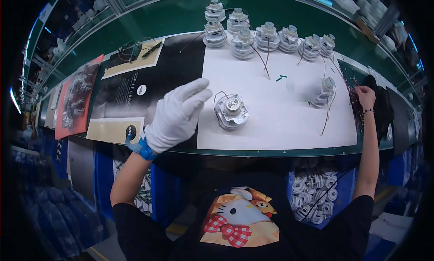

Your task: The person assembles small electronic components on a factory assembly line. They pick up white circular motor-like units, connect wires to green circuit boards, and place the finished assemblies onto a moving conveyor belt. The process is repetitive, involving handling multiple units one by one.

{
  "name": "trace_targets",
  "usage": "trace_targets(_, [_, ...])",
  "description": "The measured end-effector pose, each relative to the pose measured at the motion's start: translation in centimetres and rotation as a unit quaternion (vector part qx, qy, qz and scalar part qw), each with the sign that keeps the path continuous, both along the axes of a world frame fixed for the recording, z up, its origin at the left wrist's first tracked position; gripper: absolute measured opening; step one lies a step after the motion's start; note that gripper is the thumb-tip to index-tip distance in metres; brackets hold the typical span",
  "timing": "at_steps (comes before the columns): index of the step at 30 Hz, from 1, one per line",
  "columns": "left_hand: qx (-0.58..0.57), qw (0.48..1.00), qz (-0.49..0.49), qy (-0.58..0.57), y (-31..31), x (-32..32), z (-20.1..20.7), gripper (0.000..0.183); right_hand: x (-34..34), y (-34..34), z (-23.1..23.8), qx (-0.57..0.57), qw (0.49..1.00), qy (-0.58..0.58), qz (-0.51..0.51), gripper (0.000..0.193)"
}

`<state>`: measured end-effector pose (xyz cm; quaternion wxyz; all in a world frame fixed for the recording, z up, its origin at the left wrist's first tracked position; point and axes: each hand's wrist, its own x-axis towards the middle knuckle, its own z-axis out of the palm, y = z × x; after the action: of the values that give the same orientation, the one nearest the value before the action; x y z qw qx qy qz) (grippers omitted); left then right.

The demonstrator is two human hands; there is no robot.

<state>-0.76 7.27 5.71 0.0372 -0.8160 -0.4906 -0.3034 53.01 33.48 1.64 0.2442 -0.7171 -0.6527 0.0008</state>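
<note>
My left hand (177, 114), in a white glove with a blue strap at the wrist, is raised over the table with fingers stretched out and nothing in them. Just right of it a white plastic motor assembly (232, 111) sits on the white sheet, its round metal motor facing up and a thin wire looping at its left. My bare right hand (365, 97) reaches far right, its fingertips pinched together at a scatter of tiny parts (354, 82) on the dark green surface. What the fingertips hold is too small to make out.
Several finished-looking motor assemblies (266, 37) stand along the sheet's far edge; another (324, 92) stands at its right. Small green strips (281, 78) lie between. Left are black printed cardboard (181, 66), green circuit boards (134, 51) and a pink bag (92, 78). Below stands a bin of white parts (314, 195).
</note>
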Motion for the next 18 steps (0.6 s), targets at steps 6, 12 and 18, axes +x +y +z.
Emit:
trace_targets(6, [-0.146, 0.985, -0.085, -0.034, 1.7, 3.3, 2.5, 0.065, -7.4, -5.3, 5.8, 0.227, 0.877, 0.354, 0.231, 0.018])
trace_targets(12, [-0.276, 0.953, -0.115, -0.042, 2.8, 3.1, 2.3, 0.071, -18.2, -17.9, 7.5, 0.107, 0.821, 0.421, 0.370, 0.017])
trace_targets(18, [-0.200, 0.977, -0.039, -0.070, 1.5, 4.2, 3.2, 0.067, -22.7, -19.7, 3.5, -0.055, 0.810, 0.442, 0.381, 0.008])
